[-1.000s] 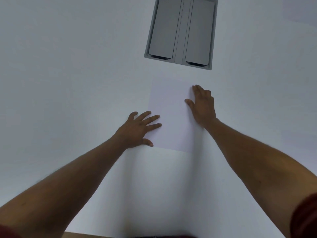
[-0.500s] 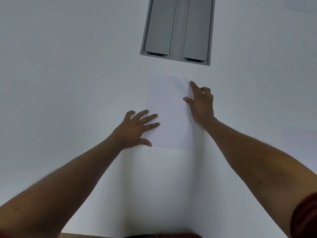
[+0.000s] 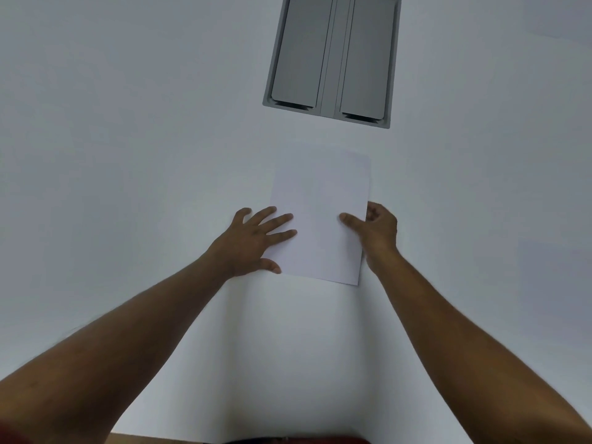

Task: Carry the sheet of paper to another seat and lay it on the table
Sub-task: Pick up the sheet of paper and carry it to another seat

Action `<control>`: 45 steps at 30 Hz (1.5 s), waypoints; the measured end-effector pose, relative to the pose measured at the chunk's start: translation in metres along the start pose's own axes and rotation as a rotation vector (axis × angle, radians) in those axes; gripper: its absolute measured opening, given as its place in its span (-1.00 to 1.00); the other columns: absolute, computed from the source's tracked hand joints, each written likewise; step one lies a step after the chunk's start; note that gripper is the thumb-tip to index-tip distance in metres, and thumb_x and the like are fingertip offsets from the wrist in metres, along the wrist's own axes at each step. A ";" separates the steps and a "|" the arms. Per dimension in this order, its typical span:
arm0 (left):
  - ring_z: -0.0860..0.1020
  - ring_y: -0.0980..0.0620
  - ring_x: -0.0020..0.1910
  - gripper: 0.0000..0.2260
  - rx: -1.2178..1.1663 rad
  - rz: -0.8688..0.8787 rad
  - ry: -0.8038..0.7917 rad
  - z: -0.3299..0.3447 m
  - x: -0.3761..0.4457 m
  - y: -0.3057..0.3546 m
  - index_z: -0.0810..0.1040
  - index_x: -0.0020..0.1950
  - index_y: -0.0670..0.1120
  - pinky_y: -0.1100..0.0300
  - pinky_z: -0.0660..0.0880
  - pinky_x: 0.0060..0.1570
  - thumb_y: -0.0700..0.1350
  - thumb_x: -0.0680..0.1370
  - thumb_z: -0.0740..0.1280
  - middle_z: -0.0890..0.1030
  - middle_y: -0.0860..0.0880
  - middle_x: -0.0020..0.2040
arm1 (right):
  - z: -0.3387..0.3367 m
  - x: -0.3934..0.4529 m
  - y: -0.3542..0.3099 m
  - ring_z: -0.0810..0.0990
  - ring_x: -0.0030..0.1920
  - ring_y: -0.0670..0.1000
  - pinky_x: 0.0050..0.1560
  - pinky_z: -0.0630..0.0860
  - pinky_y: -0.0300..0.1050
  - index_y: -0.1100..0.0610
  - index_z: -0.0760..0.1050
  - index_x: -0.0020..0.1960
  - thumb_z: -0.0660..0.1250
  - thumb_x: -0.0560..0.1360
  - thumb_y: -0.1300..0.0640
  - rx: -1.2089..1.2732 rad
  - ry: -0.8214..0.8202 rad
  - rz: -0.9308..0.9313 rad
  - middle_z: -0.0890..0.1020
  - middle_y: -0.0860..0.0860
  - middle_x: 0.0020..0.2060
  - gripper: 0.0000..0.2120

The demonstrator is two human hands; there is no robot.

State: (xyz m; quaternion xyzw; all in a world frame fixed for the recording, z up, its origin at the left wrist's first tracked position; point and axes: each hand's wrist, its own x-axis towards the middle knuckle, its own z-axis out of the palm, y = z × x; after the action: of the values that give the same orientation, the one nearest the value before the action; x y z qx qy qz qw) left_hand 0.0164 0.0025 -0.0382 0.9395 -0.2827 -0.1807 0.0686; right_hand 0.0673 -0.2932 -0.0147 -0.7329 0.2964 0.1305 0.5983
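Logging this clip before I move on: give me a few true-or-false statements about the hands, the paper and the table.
1. The white rectangular sheet of paper lies on the white table. True.
2. The left hand is clenched in a fist. False: its fingers are spread flat on the sheet's left edge.
3. The right hand is at the sheet's right edge, thumb on top. True.
4. The grey metal cable hatch stands open. False: both flaps lie shut.

A grey hatch [image 3: 331, 56] sits sunk in the white table [image 3: 128, 123], well beyond both hands and slightly toward the right one. It has 2 flat lids side by side, split by a narrow centre strip, with a dark slot at each lid's near edge.
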 end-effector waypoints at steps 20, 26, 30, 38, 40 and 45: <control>0.73 -0.16 0.23 -0.59 -1.796 -0.687 0.427 -0.125 -0.013 0.017 0.66 0.39 -0.14 -0.06 0.66 0.24 0.04 0.62 0.52 0.75 -0.11 0.27 | -0.053 -0.091 -0.040 0.79 0.14 0.22 0.17 0.74 0.11 0.13 0.66 0.24 0.53 0.55 0.34 0.246 -0.421 -0.068 0.80 0.18 0.12 -0.70; 0.72 -0.24 0.20 -0.68 -1.816 -0.751 0.634 -0.141 -0.054 0.041 0.64 0.39 -0.23 -0.10 0.68 0.17 -0.12 0.67 0.45 0.74 -0.21 0.26 | -0.062 -0.149 -0.027 0.79 0.17 0.19 0.15 0.74 0.07 0.14 0.66 0.30 0.61 0.48 0.19 0.235 -0.596 -0.012 0.79 0.13 0.18 -0.59; 0.72 -0.24 0.20 -0.69 -1.772 -0.796 0.765 -0.142 -0.109 0.047 0.64 0.40 -0.23 -0.10 0.67 0.17 -0.11 0.69 0.42 0.74 -0.20 0.25 | -0.055 -0.181 -0.006 0.79 0.18 0.15 0.17 0.73 0.08 0.16 0.69 0.30 0.62 0.49 0.15 0.027 -0.765 0.056 0.80 0.10 0.17 -0.61; 0.76 -0.17 0.13 -0.76 -1.725 -0.919 1.117 -0.130 -0.266 0.057 0.69 0.32 -0.17 -0.02 0.71 0.05 -0.09 0.71 0.41 0.78 -0.14 0.20 | 0.005 -0.240 -0.011 0.81 0.12 0.10 -0.04 0.77 0.04 0.08 0.70 0.27 0.58 0.55 0.16 -0.183 -1.018 0.000 0.81 0.05 0.14 -0.69; 0.76 -0.17 0.14 -0.75 -1.705 -0.960 1.231 -0.126 -0.311 0.059 0.69 0.32 -0.18 -0.02 0.71 0.06 -0.09 0.71 0.41 0.77 -0.14 0.20 | 0.030 -0.261 -0.016 0.81 0.12 0.10 -0.04 0.77 0.03 0.09 0.69 0.27 0.57 0.55 0.16 -0.245 -1.078 -0.035 0.81 0.05 0.13 -0.70; 0.75 -0.21 0.15 -0.81 -1.670 -1.058 1.507 -0.112 -0.421 0.064 0.70 0.24 -0.16 -0.10 0.70 0.12 -0.10 0.69 0.43 0.79 -0.13 0.16 | 0.099 -0.320 -0.020 0.81 0.10 0.10 -0.03 0.76 0.03 0.13 0.69 0.27 0.59 0.54 0.15 -0.393 -1.199 -0.132 0.81 0.05 0.11 -0.68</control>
State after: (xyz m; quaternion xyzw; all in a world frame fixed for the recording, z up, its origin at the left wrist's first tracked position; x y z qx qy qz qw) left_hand -0.2997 0.1863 0.2070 0.4765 0.4417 0.2737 0.7092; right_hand -0.1574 -0.1078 0.1517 -0.6455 -0.1654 0.5332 0.5212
